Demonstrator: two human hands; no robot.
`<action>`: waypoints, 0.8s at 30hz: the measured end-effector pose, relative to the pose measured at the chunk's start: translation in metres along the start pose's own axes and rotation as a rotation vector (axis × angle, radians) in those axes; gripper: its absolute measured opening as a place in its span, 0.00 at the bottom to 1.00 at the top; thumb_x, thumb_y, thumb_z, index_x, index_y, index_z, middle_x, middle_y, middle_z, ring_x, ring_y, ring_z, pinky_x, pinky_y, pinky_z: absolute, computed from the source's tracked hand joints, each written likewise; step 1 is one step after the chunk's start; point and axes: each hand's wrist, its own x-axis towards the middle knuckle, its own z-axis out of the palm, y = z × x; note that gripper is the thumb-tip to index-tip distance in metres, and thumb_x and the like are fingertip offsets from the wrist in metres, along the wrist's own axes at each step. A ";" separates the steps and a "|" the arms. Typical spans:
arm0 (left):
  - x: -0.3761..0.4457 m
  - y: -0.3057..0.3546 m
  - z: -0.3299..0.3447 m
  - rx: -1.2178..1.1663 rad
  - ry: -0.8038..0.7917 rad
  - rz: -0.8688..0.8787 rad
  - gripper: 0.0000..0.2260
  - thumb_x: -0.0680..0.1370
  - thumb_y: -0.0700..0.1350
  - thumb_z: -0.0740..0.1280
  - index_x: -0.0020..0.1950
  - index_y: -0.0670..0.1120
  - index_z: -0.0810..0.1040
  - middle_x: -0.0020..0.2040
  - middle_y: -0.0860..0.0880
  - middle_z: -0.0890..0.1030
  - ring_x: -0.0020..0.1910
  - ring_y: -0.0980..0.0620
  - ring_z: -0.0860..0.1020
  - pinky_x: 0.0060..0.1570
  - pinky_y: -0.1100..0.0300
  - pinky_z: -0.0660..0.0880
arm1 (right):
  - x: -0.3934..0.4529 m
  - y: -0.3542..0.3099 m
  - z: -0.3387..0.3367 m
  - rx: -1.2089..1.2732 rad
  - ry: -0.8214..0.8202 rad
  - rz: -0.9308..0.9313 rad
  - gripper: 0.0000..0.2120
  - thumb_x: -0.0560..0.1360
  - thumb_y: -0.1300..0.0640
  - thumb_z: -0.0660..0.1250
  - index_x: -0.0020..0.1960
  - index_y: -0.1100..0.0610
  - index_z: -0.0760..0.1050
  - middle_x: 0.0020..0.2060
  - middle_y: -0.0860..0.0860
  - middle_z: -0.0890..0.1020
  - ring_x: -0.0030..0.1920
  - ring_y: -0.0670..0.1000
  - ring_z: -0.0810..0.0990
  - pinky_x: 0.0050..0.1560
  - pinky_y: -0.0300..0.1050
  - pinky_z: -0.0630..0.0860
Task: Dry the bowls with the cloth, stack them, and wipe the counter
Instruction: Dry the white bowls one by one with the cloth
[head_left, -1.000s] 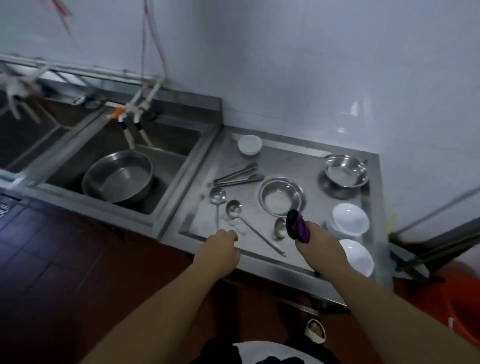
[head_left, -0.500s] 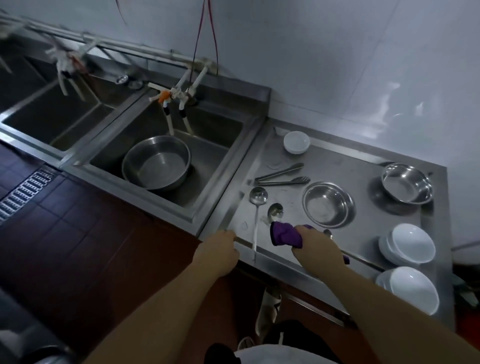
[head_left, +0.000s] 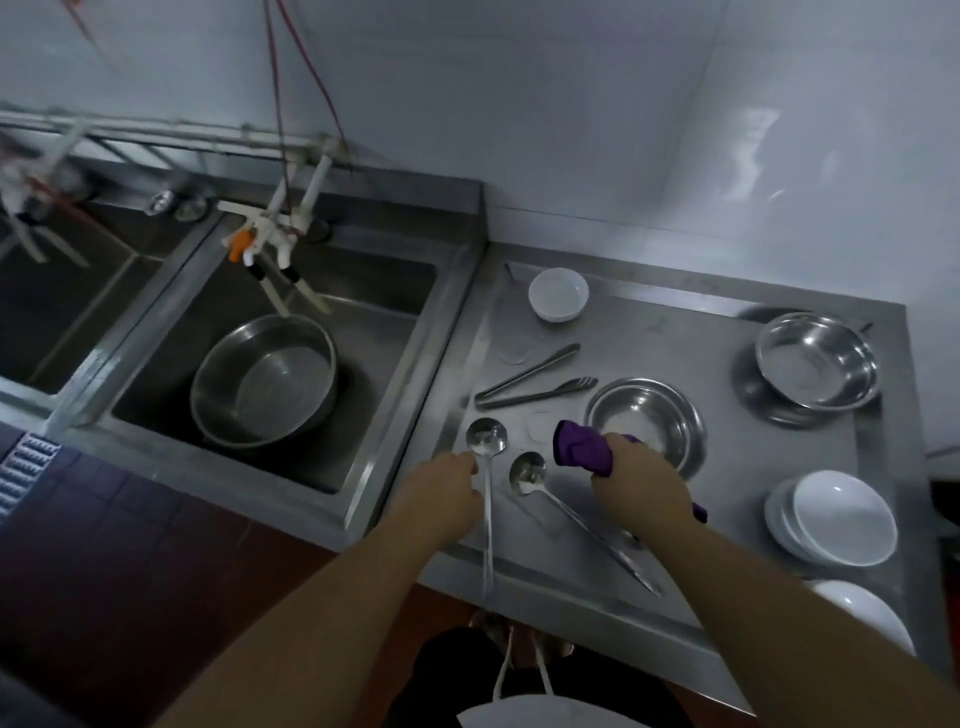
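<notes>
Head view, steeply down over counter (head_left: 727, 457)

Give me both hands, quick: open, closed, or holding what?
Left hand: fingers curled at the ladle; grip cannot be told.
Right hand: closed, gripping the purple cloth.

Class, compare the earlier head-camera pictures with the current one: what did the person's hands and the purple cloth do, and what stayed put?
The right hand, gripping the purple cloth throughout, shifted left from beside the white bowls to the near rim of the steel bowl. The left hand stayed at the counter's front edge by the ladle, holding nothing. Bowls, ladles and tongs stayed put.
</notes>
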 end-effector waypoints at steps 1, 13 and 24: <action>0.010 0.004 -0.003 0.001 -0.004 0.008 0.17 0.82 0.49 0.65 0.71 0.50 0.75 0.66 0.47 0.78 0.60 0.48 0.79 0.58 0.52 0.78 | 0.005 0.001 -0.001 0.001 -0.005 0.012 0.05 0.76 0.60 0.64 0.45 0.50 0.73 0.35 0.48 0.78 0.33 0.48 0.79 0.32 0.45 0.74; 0.166 0.027 -0.036 0.010 -0.132 0.137 0.20 0.77 0.50 0.67 0.70 0.50 0.76 0.63 0.47 0.78 0.49 0.48 0.79 0.45 0.55 0.75 | 0.062 -0.009 0.003 0.086 0.103 0.223 0.01 0.80 0.54 0.66 0.49 0.50 0.75 0.37 0.48 0.80 0.37 0.51 0.80 0.42 0.54 0.83; 0.290 0.025 -0.054 0.033 -0.136 0.234 0.18 0.80 0.47 0.65 0.69 0.46 0.76 0.67 0.42 0.78 0.61 0.41 0.78 0.52 0.53 0.74 | 0.119 -0.042 0.032 0.026 0.008 0.367 0.04 0.79 0.57 0.64 0.53 0.50 0.73 0.37 0.47 0.78 0.37 0.50 0.79 0.40 0.52 0.83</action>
